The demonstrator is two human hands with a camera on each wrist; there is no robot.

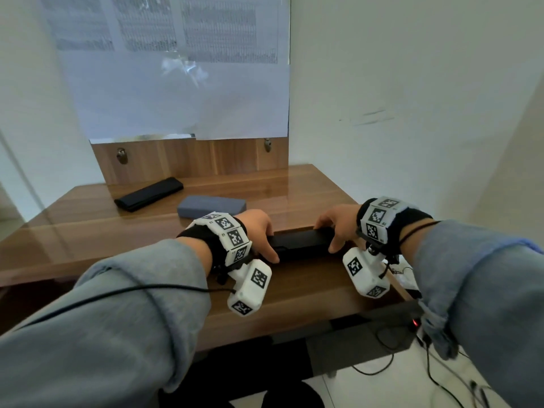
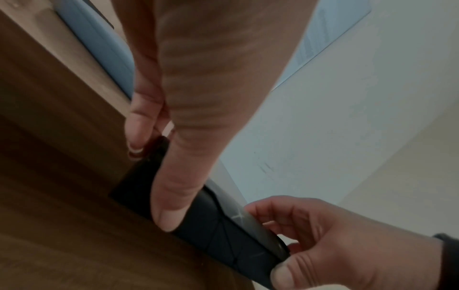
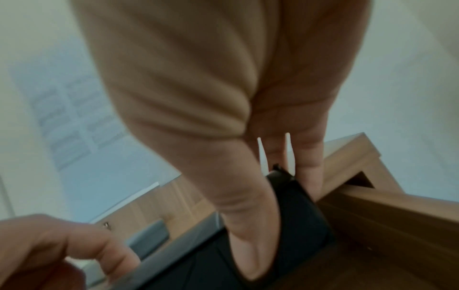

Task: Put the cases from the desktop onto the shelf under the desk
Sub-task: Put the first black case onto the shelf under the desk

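A long black case (image 1: 300,241) lies along the step where the desktop (image 1: 88,231) meets the lower pull-out shelf (image 1: 309,287). My left hand (image 1: 266,242) grips its left end, thumb on the near side and fingers over the far edge. My right hand (image 1: 332,235) grips its right end the same way. The left wrist view shows the case (image 2: 216,235) pinched by the left thumb (image 2: 171,196); the right wrist view shows it (image 3: 303,215) under the right thumb (image 3: 243,206). A grey-blue case (image 1: 212,206) and a second black case (image 1: 148,194) lie on the desktop behind.
A wooden back panel (image 1: 188,156) with two metal hooks closes the desk's far side, with papers on the wall above. A white wall runs along the right. On the floor at lower right lie cables and a power strip (image 1: 415,322) with a red light.
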